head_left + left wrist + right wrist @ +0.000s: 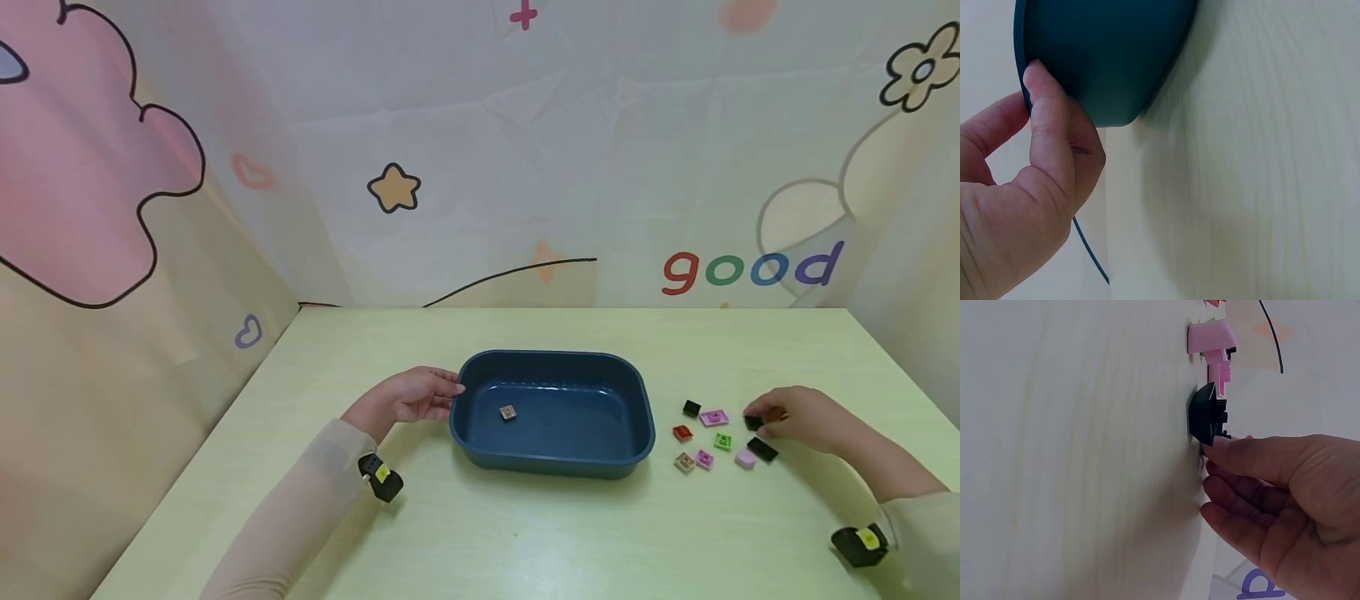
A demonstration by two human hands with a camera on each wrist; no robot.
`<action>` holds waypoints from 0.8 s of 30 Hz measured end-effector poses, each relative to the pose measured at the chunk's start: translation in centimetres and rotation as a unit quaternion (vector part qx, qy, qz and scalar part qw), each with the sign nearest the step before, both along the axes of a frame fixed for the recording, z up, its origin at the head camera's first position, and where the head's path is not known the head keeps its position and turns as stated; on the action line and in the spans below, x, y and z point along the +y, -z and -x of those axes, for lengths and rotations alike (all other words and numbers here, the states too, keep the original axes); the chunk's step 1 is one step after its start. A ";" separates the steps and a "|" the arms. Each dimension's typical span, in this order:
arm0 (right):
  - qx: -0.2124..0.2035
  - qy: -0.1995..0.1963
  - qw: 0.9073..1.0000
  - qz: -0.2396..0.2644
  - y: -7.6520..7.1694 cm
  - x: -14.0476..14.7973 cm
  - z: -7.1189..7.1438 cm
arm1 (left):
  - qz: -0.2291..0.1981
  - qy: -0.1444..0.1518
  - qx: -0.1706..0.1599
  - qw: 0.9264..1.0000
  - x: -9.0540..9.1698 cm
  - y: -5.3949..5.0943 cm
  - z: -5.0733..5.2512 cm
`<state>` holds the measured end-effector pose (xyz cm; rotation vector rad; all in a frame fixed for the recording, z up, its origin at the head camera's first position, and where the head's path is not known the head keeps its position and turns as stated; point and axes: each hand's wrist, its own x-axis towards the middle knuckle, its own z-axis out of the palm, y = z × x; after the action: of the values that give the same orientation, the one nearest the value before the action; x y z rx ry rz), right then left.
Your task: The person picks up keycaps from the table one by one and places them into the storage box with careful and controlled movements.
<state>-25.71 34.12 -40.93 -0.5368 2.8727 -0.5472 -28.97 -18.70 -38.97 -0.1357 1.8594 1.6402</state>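
Observation:
In the head view, a dark blue plastic basin point(551, 462) stands mid-table with one small tan brick point(508, 412) inside. My left hand point(423, 394) grips its left rim; in the left wrist view the fingers and thumb pinch the basin wall point(1104, 56). To the right, my right hand point(798, 417) has thumb and fingers around a small black brick point(753, 423) at table level. Beside it lies a longer black brick point(762, 450). The right wrist view has a black sloped brick point(1202, 415) just past the thumb; the fingers partly hide what they pinch.
Loose bricks lie right of the basin: black point(692, 408), magenta point(714, 417), red point(682, 433), green point(722, 442), tan point(684, 462), a smaller magenta point(704, 459) and pale pink point(746, 458). A printed cloth point(480, 167) hangs behind the table.

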 end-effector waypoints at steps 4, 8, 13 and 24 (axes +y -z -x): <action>-0.006 0.003 1.000 0.000 -0.1 0.2 -0.1 | 0.004 0.003 0.002 1.000 0.1 0.1 0.0; -0.007 0.010 1.000 -0.001 -0.7 0.2 -0.1 | 0.004 0.003 0.002 1.000 0.2 0.1 0.0; -0.010 0.013 1.000 0.002 -1.7 0.1 -0.1 | 0.009 -0.003 0.001 1.000 0.0 0.2 -0.1; -0.005 0.009 1.000 0.002 -4.2 -0.2 -0.3 | -0.010 0.002 0.008 1.000 0.1 0.2 -0.2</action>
<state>-25.45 33.96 -36.71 -0.5089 2.8710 -0.5558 -28.74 -18.59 -39.18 -0.1105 1.8525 1.6615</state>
